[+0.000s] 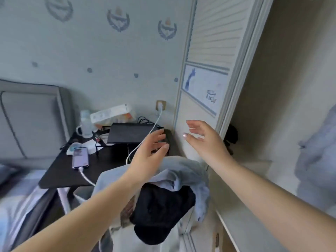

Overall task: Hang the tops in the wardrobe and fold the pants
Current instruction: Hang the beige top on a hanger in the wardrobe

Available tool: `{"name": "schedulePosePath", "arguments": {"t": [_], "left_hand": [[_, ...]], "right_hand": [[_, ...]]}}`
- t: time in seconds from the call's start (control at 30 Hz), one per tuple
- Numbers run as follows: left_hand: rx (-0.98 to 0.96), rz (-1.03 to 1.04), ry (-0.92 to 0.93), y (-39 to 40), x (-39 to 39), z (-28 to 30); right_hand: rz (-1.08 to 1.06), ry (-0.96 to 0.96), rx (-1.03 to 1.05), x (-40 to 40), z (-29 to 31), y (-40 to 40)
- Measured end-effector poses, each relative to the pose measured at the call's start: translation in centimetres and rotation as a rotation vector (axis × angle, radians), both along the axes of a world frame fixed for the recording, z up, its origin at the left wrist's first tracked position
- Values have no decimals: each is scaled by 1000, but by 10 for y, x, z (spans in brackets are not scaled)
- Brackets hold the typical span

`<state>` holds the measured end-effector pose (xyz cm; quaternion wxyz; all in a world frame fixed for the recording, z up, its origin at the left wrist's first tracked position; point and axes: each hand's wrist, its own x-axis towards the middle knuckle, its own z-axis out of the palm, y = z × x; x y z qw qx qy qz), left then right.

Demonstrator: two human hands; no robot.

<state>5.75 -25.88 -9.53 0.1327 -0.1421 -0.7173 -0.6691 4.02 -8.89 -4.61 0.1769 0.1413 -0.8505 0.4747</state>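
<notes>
A heap of clothes lies below my arms: a pale blue garment (183, 171) draped over a black garment (160, 204), with lighter cloth (131, 237) underneath. My left hand (151, 151) hovers above the heap with relaxed fingers and holds nothing. My right hand (203, 137) is raised in front of the wardrobe door (209, 51), fingers spread, empty. The wardrobe's open compartment (281, 88) is to the right, and a pale blue top (316, 151) hangs inside it.
A black bedside table (63, 170) stands left of the clothes with a phone (80, 158) on a white charging cable (145, 140), a black box (132, 132), a bottle (86, 124) and a tissue pack (112, 113). A grey bed headboard (31, 120) is at far left.
</notes>
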Motion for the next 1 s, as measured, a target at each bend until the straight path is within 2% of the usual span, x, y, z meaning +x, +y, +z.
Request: {"name": "schedulePosePath", "arguments": {"t": [0.2,0.4,0.47,0.73,1.0], "left_hand": [[-12,300,-216,-145,127,-80],[132,700,-422,-293,326,-130],[162,762,-449,-316,362,-135],[275,1184,-563,-381,546,-169],[379,1396,-618,-413,599,-205]], "right_hand": [[347,-242,13,80,-83,-159],[727,-391,107,197,-152,-315],[766,-414,112,212,-160,-333],[1174,-517,245,338,-205,-469],[1343,-651,359,380,-247,-551]]}}
